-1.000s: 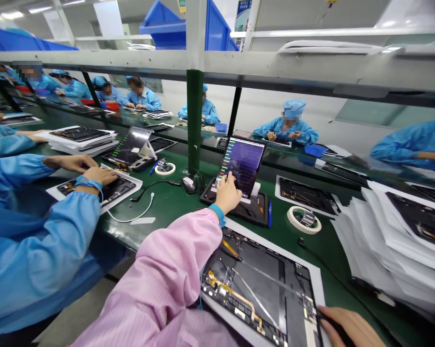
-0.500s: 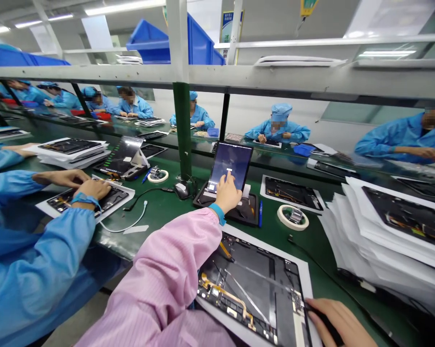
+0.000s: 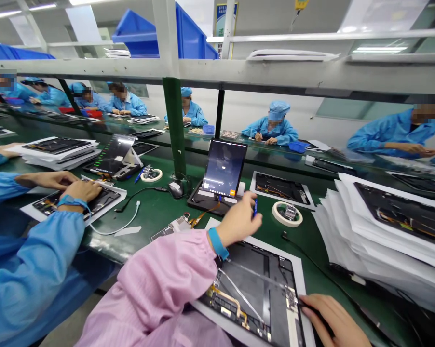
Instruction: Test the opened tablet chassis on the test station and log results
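My left hand [image 3: 239,220], in a pink sleeve with a blue wrist strap, grips a blue pen [image 3: 255,207] above the green bench. Behind it, a lit tablet [image 3: 224,161] stands propped in a black tray [image 3: 206,200]. A small circuit board with a ribbon cable [image 3: 174,227] lies left of the tray. Below my left hand, an opened tablet body [image 3: 253,294] with exposed gold flex cables rests on a white sheet. My right hand [image 3: 335,320] sits at that body's lower right edge, fingers around a black tool [image 3: 313,313] whose tip is hidden.
A tape roll [image 3: 287,214] and a further opened tablet [image 3: 280,189] lie to the right. A tall stack of white sheets [image 3: 384,231] rises at the far right. A co-worker's hands [image 3: 71,185] work at a tablet on my left. A metal rail [image 3: 217,72] spans the bench.
My left hand has left the tablet screen and lifted the blue pen from the bench. The view has shifted slightly, and the screen now shows a darker picture.
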{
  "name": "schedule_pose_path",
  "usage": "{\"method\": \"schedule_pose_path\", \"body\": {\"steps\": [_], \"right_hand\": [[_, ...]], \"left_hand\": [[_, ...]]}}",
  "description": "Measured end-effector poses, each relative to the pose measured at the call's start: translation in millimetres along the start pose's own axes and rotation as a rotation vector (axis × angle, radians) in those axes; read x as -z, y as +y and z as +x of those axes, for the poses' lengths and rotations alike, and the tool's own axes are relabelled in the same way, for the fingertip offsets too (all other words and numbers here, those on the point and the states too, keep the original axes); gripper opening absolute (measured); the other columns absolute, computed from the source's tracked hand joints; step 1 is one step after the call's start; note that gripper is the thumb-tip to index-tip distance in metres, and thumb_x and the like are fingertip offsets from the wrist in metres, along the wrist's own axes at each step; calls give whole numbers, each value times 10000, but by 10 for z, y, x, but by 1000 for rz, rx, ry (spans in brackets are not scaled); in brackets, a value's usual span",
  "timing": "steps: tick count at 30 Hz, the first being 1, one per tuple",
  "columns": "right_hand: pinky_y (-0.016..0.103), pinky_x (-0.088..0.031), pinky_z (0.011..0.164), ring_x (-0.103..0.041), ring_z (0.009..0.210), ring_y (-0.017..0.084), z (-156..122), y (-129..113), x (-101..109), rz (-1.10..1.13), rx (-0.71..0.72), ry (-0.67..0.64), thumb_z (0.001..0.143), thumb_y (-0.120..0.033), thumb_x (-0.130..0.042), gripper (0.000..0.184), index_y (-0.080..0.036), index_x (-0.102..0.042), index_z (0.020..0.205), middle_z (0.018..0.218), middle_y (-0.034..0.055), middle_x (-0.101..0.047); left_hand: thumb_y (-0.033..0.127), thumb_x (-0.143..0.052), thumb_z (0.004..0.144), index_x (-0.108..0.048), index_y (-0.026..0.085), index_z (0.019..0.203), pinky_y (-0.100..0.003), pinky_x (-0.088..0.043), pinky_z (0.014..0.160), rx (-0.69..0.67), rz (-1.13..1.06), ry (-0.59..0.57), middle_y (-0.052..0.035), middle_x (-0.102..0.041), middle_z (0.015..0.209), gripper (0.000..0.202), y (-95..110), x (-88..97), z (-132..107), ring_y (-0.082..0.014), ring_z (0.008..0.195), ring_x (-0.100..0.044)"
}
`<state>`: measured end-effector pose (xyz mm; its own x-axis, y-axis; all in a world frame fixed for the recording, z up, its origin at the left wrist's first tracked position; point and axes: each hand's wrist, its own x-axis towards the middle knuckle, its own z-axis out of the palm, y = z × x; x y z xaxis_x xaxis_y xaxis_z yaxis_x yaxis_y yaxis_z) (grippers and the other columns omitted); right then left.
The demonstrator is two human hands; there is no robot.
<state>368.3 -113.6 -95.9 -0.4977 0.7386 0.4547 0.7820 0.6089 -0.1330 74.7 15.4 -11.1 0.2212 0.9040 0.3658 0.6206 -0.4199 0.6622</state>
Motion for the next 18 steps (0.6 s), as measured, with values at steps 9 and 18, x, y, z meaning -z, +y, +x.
{"method": "schedule_pose_path", "body": {"steps": [9, 18], "right_hand": [[263, -544, 703, -672, 783, 170, 188, -221, 224, -3, -16, -54, 940, -354, -452, 206, -227, -609, 981, 894, 36, -680], [301, -461, 641, -581, 734, 183, 276, -371, 268, -77, -131, -326, 990, -275, -325, 269, -204, -568, 898, 816, 49, -613]], "left_hand": [[434, -514, 903, -703, 186, 863, -341, -446, 832, -303, 221, -385, -68, -633, 933, 315, 40, -460, -220, -223, 943, -562], [392, -455, 926, -658, 215, 905, -267, -439, 712, -128, 90, -526, -24, -704, 894, 270, -44, -510, -235, -191, 831, -629]]}}
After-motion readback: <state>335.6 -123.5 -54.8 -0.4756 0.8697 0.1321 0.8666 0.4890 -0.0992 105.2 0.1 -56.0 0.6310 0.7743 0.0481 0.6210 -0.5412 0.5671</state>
